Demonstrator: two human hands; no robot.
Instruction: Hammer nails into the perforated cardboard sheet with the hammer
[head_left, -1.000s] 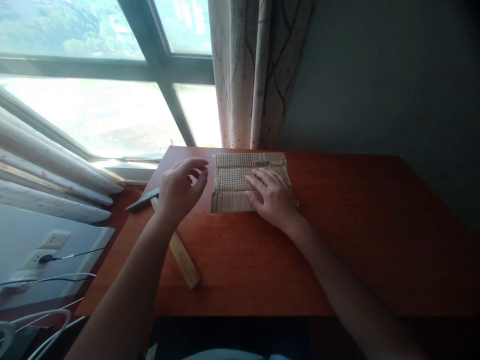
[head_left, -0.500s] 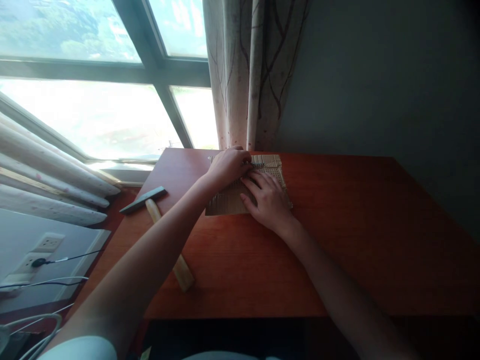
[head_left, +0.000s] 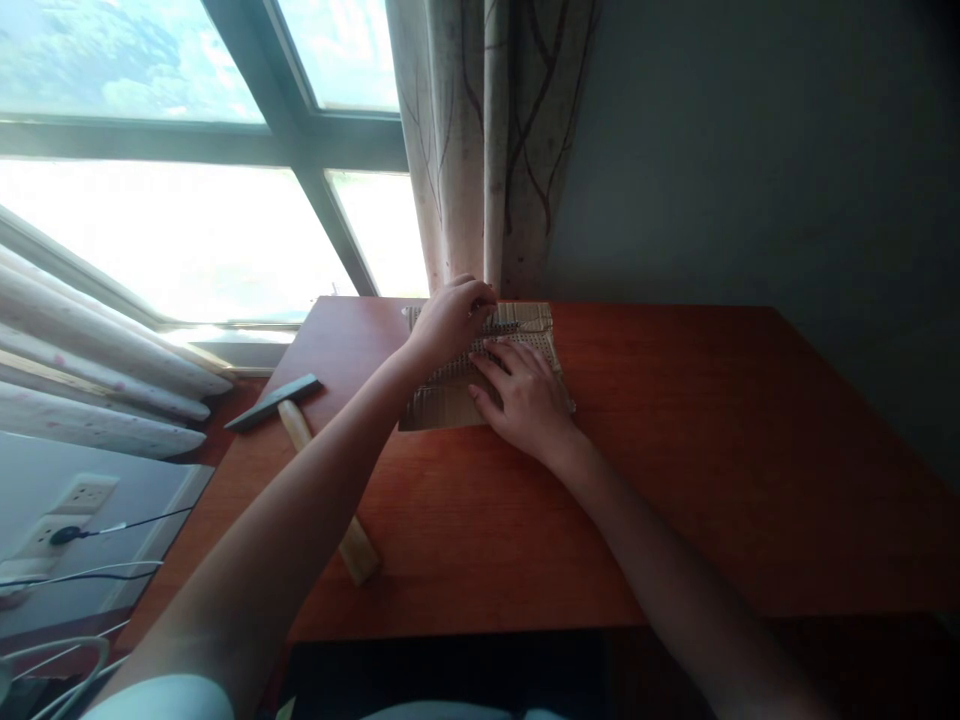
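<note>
A piece of corrugated cardboard [head_left: 439, 408] lies near the far edge of the table, with a dotted, perforated strip [head_left: 534, 345] across it. My right hand [head_left: 527, 398] rests on the cardboard, its fingers spread over the perforated part. Just above the cardboard's far side is my left hand [head_left: 456, 315], fingers curled together in a pinch. Whatever sits between those fingertips is too small to make out. A hammer [head_left: 296, 420] with a pale wooden handle lies to the left, its handle partly covered by my left forearm.
The reddish-brown table [head_left: 697, 450] stretches to the right along a dark wall. Behind it hang a patterned curtain [head_left: 457, 140] and a bright window [head_left: 172, 230]. Wall sockets [head_left: 67, 515] with a black plug and several cables are at the lower left.
My left hand has risen slightly away from the cardboard, uncovering more of the dotted strip. My right hand stays on the cardboard. The whole view has shifted a little.
</note>
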